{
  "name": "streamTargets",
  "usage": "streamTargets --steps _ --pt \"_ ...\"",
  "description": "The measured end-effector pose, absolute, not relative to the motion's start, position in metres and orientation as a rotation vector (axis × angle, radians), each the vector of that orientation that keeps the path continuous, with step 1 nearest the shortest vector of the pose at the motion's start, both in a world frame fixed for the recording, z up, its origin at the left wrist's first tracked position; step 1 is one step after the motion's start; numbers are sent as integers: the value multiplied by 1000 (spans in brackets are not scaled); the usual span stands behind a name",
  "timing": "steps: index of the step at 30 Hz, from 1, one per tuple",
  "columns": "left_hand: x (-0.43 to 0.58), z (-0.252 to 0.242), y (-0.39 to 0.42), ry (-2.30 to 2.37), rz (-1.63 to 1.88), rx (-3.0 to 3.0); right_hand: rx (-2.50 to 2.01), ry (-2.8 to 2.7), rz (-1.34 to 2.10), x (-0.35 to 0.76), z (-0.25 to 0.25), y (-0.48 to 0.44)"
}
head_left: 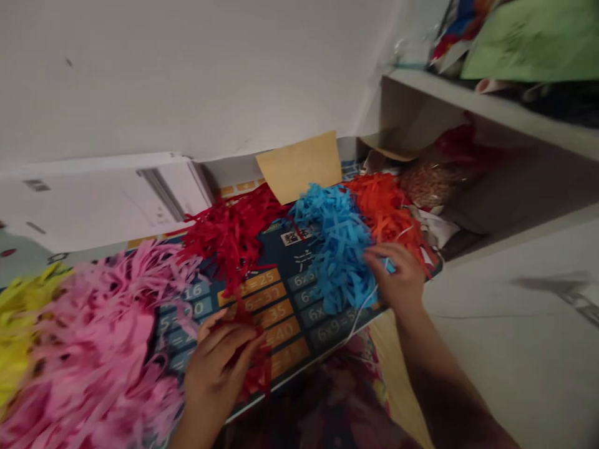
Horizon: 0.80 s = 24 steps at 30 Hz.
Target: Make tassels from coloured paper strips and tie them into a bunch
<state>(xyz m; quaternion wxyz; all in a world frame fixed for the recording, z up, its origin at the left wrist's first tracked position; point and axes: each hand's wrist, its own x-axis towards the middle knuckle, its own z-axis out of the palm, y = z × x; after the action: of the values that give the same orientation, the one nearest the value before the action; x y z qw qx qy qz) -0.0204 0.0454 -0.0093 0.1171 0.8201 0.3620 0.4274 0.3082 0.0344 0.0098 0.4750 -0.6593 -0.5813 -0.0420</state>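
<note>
Right, low over the work: my left hand (215,374) is closed up, fingers together, clamped on a small bunch of red paper strips (255,368), pressing it down at the near edge of a multiplication chart board (290,330). That pressure looks like what keeps the loose bunch from sliding off. Over on the other side, my right hand (393,280) has its fingers curled in, pinched on the blue paper strips (339,249), with a little blue tab showing at the fingertips and a thin white string (360,318) running out from under that grip across the board. The blue heap sits mid-board, right up against that hand, where it's easy to reach. The colours lie in their own heaps along the board: a big mass of pink paper fringe (98,324) with yellow paper fringe (19,330) beyond it at the far left, then red paper fringe (229,237), then orange paper fringe (384,206). Apart like that, they seem kept from tangling. A kraft paper sheet (299,165) is tucked in behind the red and blue, a white paper stack (93,199) sits past the pink, and a clear bag of brown grains (430,184) is pushed off to the right under a white shelf (468,103), out of the way.
</note>
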Motion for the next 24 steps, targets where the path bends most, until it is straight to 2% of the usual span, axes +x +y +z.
streamTargets --steps 2,5,8,12,15,18,21,24 --pt "-21 -6 48 1004 1272 2421 -1866 -1190 -266 360 8 44" --pt "-17 -3 48 990 1270 2434 -2262 -986 -182 406 -2 57" --pt "-16 1 46 1065 1214 2360 -2362 -916 -131 413 -7 56" --pt "-22 11 42 1148 1119 2203 -2040 -1052 -80 369 6 33" --pt "-16 22 40 1073 1052 2130 -1489 -1448 406 293 16 22" --pt "-3 32 37 930 946 2032 -1112 -1588 746 212 17 23" --pt "2 34 36 968 956 1886 -942 -1447 1065 167 10 29" --pt "-10 26 36 1059 998 1943 -901 -982 1266 179 6 50"
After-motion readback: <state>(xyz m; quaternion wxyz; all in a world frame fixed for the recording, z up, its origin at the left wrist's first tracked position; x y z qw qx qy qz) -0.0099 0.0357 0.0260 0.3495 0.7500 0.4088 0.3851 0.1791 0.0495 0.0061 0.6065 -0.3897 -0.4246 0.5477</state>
